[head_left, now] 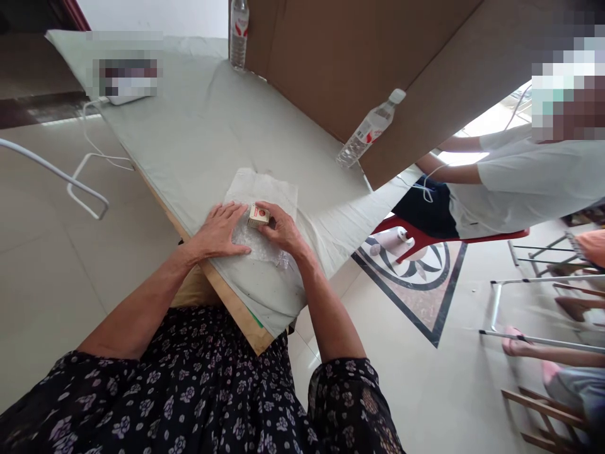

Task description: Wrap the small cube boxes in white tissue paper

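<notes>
A small cream-coloured box (258, 216) with a red mark is gripped between the thumb and fingers of my right hand (282, 230). Beneath it, a sheet of bubble wrap (262, 247) lies spread on the cloth-covered table. My left hand (222, 232) rests flat on the left part of the bubble wrap, thumb and fingers apart, with its fingertips close to the box. Both hands are near the table's front corner.
A large cardboard panel (331, 69) stands across the table. Against it are a tilted water bottle (371, 129) and an upright bottle (239, 34). A white device (130, 91) with a cable sits at the far left. Another person in a white shirt (534, 183) sits at the right.
</notes>
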Demonstrator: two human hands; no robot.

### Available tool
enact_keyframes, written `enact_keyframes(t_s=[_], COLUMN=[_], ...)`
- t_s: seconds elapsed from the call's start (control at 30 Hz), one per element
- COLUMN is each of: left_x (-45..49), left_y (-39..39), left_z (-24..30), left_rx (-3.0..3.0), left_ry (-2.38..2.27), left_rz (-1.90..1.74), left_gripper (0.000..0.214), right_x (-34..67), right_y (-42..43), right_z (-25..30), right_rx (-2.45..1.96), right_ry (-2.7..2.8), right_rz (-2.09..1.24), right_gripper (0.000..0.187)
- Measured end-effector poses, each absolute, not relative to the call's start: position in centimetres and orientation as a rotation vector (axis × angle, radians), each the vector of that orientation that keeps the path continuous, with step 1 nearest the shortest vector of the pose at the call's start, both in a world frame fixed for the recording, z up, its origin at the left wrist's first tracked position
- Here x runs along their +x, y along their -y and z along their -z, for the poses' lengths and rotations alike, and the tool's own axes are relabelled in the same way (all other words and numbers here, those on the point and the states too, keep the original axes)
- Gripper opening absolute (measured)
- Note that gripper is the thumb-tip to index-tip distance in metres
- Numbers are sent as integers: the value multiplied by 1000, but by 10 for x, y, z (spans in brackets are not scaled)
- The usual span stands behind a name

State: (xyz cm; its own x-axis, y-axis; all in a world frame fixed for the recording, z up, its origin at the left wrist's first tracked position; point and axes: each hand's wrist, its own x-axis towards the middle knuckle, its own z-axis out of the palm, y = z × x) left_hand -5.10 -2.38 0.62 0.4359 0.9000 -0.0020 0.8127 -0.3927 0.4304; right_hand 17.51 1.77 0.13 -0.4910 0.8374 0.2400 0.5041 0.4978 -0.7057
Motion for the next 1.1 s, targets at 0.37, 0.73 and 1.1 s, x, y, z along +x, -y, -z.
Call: enact_keyframes(t_s=[0.37, 0.73, 1.1], left_x=[-83, -41, -14], left_y=[71, 37, -5], left_z=[-4, -25, -27], left_rx=[2481, 2224, 1612], left_ry=[-1340, -1450, -1456], left_rz=[-551, -932, -1022], left_gripper=[70, 14, 21], right_x=[195, 182, 174], right_y=[89, 43, -17], right_z=[-9, -30, -16], right_rx=[-1173, -1348, -1359], right_ry=[2416, 2071, 1683], right_rz=[-148, -134, -871], right_gripper=[28, 19, 18])
